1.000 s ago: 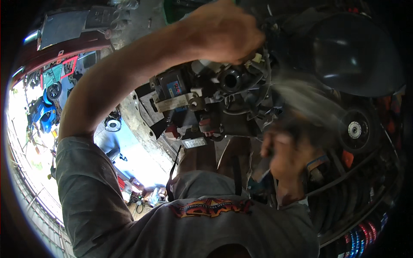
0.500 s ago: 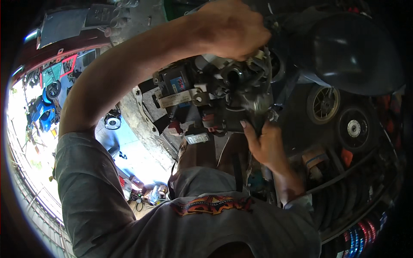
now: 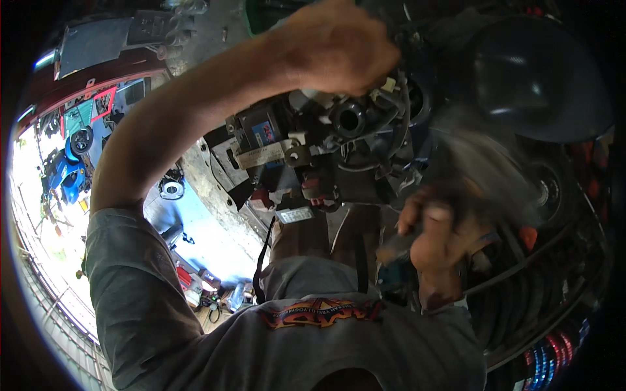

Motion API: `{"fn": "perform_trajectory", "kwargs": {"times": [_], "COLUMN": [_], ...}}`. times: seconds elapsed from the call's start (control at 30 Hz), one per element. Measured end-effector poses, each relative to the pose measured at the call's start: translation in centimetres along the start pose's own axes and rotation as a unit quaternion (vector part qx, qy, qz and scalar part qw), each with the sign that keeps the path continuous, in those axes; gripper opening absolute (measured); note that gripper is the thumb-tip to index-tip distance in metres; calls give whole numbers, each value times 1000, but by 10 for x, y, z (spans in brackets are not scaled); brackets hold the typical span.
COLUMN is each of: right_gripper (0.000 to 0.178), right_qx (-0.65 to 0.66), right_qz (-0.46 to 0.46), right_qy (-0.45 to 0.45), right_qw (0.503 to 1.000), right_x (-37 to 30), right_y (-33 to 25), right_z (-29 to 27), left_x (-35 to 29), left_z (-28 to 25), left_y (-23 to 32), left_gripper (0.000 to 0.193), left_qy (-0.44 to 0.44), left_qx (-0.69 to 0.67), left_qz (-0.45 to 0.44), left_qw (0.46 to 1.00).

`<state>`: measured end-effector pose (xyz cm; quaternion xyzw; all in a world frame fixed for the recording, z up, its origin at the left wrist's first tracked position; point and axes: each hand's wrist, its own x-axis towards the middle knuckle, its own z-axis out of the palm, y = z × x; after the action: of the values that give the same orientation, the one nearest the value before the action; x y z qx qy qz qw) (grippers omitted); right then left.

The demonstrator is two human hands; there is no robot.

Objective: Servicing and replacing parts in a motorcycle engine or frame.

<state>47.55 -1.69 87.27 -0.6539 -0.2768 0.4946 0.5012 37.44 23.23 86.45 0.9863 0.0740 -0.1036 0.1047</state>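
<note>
Between your two hands: partly stripped motorcycle assembly [image 3: 358, 159], its dark round port [image 3: 349, 120] just below your left hand [image 3: 342, 49]. Left: back uppermost, fingers hidden, grip cannot be told. Right hand [image 3: 440, 238]: fingers curled, blurred; held item, if any, unclear. Assembly likely heavy, stiff; pale bracket [image 3: 266, 156] below-left of your left hand probably the firmer hold, edges possibly sharp. Beyond your right hand, dark rounded panel [image 3: 535, 78] and wheel [image 3: 548, 189] probably restrict sideways movement.
</note>
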Motion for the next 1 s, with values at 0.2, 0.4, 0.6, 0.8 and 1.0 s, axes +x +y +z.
{"fn": "perform_trajectory", "kwargs": {"times": [0.2,0.4,0.6,0.8,1.0], "right_gripper": [19,28,32,30,24], "right_qx": [-230,-115,-123,-302,-262], "right_qz": [43,-44,21,128,-130], "right_qy": [-149,-83,-73,-199,-63], "right_qw": [961,989,989,924,954], "right_x": [7,-4,2,16,-16], "right_y": [19,29,8,2,21], "right_z": [-13,-13,-6,-7,-13], "left_x": [16,14,6,7,15], "left_z": [-9,-22,-4,0,-17], "left_y": [3,9,8,0,9], "left_gripper": [19,23,18,15,15], "left_qy": [-208,-103,-84,-51,-50], "left_qx": [11,38,6,16,28], "left_qz": [-85,-23,-46,-35,-24], "left_qw": [974,994,995,998,998]}}
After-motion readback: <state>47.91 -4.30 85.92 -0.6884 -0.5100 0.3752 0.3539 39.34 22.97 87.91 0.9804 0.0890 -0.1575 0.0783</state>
